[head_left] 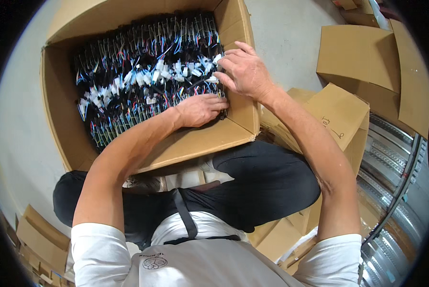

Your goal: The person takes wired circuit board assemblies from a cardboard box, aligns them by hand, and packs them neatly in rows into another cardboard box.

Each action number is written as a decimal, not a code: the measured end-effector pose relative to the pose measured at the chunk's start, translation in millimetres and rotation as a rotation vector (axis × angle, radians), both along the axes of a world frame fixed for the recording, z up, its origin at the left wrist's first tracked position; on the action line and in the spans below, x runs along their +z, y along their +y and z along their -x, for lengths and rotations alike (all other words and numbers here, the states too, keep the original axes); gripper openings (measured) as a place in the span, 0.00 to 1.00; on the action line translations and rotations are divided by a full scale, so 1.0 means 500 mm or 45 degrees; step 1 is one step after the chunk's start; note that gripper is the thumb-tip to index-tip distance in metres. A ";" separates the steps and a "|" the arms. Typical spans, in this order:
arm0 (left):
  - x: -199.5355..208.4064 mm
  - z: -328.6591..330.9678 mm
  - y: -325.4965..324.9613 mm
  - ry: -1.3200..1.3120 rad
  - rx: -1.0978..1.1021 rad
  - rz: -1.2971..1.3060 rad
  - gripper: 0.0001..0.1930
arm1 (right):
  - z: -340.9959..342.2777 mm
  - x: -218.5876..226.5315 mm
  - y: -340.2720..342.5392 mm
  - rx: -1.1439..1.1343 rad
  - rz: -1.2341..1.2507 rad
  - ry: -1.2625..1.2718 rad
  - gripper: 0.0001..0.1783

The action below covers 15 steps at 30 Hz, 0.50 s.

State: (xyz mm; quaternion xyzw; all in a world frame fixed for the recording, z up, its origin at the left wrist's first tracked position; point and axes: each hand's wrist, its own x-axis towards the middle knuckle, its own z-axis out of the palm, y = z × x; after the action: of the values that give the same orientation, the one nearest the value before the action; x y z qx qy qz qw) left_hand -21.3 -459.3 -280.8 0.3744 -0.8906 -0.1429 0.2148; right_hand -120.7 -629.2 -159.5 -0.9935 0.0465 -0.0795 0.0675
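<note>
A large open cardboard box (169,146) stands before me, packed with wire harnesses (128,107). Black bundles stand on edge in tight rows, with blue and red wire ends. White plastic connectors (140,78) run in a band across their middle. My left hand (202,110) lies over the near row at the box's right end. Its fingers stretch toward the right wall, their tips partly hidden. At that same wall, my right hand (245,71) reaches over the edge with fingers apart and bent, touching or close to the rightmost connectors. Neither hand shows a firm grip.
Flattened or open cartons (339,110) lie right of the box, beside a metal roller conveyor (391,158). Another open cardboard box (360,57) stands at the far right. More cartons (39,234) are at the lower left. My bent legs (272,184) are close against the box's near side.
</note>
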 end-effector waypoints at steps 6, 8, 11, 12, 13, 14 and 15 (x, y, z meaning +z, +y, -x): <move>0.014 0.000 0.004 0.216 0.061 -0.079 0.19 | -0.001 -0.012 0.004 0.007 -0.016 0.045 0.12; 0.082 -0.014 -0.018 0.460 0.253 -0.165 0.19 | 0.012 -0.014 -0.010 -0.011 -0.022 -0.026 0.12; 0.099 -0.044 -0.033 0.239 0.534 -0.093 0.23 | 0.008 -0.013 -0.008 -0.013 -0.089 -0.081 0.11; 0.100 -0.027 -0.027 0.251 0.526 -0.137 0.25 | 0.014 -0.015 -0.004 -0.017 -0.084 -0.091 0.11; 0.089 -0.016 -0.023 0.204 0.499 -0.157 0.29 | 0.009 -0.017 -0.007 -0.011 -0.069 -0.116 0.11; 0.064 -0.001 -0.012 0.096 0.517 -0.130 0.31 | 0.003 -0.021 -0.005 0.003 -0.064 -0.127 0.11; 0.040 0.010 -0.004 -0.012 0.535 -0.102 0.32 | -0.005 -0.023 -0.008 0.005 -0.065 -0.141 0.11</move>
State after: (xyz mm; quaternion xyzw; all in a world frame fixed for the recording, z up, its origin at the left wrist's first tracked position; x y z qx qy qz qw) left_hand -26.3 -461.1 -261.0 0.5610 -0.7875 -0.1284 0.2205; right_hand -118.2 -633.3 -171.1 -0.9856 0.0427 -0.1330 0.0956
